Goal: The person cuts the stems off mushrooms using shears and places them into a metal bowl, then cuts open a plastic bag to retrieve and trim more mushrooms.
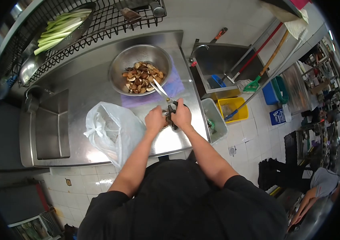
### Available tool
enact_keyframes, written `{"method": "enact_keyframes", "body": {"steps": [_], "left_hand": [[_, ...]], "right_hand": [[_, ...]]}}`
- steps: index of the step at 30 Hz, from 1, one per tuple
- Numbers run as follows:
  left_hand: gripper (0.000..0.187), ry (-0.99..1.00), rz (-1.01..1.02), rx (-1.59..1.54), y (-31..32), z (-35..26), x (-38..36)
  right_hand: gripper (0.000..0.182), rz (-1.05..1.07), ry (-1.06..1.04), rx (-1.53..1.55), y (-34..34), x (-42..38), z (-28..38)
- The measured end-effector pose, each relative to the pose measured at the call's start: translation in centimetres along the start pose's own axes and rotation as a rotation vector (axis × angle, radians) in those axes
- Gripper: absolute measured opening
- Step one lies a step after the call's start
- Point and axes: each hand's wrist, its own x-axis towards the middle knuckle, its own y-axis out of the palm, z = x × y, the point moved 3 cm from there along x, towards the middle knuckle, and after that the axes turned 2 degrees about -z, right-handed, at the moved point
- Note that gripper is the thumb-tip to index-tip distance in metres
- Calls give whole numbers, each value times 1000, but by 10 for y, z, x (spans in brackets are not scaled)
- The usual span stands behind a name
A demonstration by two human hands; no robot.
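Observation:
My right hand (181, 116) is closed round the black handles of a pair of scissors (161, 89), whose silver blades are spread and point toward the bowl. Close beside it, my left hand (155, 120) is closed on a small brown piece, perhaps a mushroom, mostly hidden by the fingers. Cut brown mushrooms (142, 78) lie in a steel bowl (118, 60), which stands on a purple cloth (138, 101) just beyond my hands. A white plastic bag (116, 130) stands upright to the left of my left hand.
The steel counter (84, 92) has a sink (52, 128) at its left. Above is a wire rack with green onions (64, 30) in a colander. To the right are a grey bin (214, 120), a yellow bucket (234, 110) and a deep sink. A person (318, 186) is at far right.

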Motion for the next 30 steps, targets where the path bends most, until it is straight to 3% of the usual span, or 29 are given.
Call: {"method": "enact_keyframes", "body": {"steps": [7,9,11,15,17,23,26,30], "left_hand": [[24,-164,228,-414,-17,1,-7],[26,-204,253,-494,-14,0,-7],[26,-55,252,-494,-12,2,-9],[23,-69,319,-496,-7,4,-10],[17,200,146,-241,-5,-3,-10],[16,190,270,-59,0,-20,3],[17,168,159,-144,3,-19,6],[16,127,168,-109,7,-16,8]], "right_hand": [[40,94,-117,457,3,-1,-15],[38,126,18,679,6,-1,-17],[38,135,-5,676,1,-1,-20],[36,108,-62,626,2,-7,-18],[35,78,-73,560,-2,-12,-12],[35,62,-47,457,-4,-20,-5],[35,61,-52,482,-5,-18,-10],[32,92,-71,504,-7,-25,-13]]}}
